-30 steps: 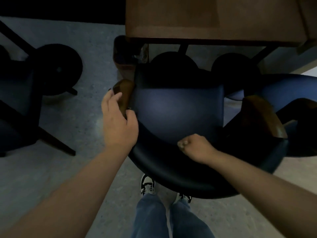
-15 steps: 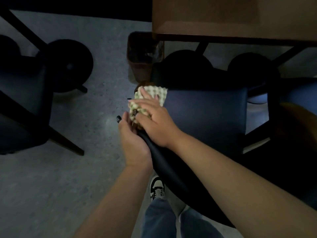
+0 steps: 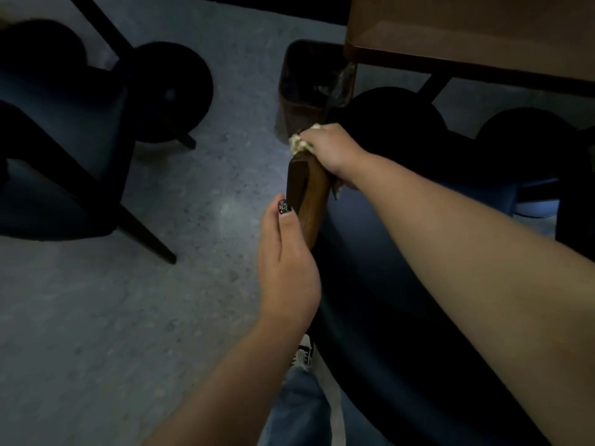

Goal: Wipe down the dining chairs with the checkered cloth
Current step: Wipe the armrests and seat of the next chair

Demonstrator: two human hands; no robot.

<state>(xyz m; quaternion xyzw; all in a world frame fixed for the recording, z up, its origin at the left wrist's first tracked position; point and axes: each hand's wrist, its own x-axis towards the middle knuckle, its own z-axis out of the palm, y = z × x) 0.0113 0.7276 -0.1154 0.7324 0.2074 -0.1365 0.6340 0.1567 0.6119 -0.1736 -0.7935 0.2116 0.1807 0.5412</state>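
The person's right hand [image 3: 328,148] is now rubbing the far tip of the wooden armrest [image 3: 307,194]. Half a second ago it was pressing the checkered cloth [image 3: 297,143] flat nearer the middle of that armrest, so the wiping is moving outward toward twelve o'clock. That probably means this armrest is almost done, and the other parts of the dining chair [image 3: 402,284] are still waiting.

The right hand is curling tight around the cloth, with the cloth bunched up inside it. Only a little pale, bumpy bit is peeking out at nine o'clock of the knuckles. It looks soft and scrunched, cream with faint squares.

The left hand [image 3: 286,262] is resting along the near end of the armrest, at six o'clock from the right hand. Its thumb is lying straight on the wood. I cannot tell if its other fingers are wrapping underneath, because they are hiding.

The chair is dark blue and smooth, with brown wood arms. A small bin [image 3: 309,91] is standing just past the cloth, beside the brown worktop [image 3: 467,33] at one o'clock. Another dark chair [image 3: 58,149] is sitting well apart at nine o'clock.
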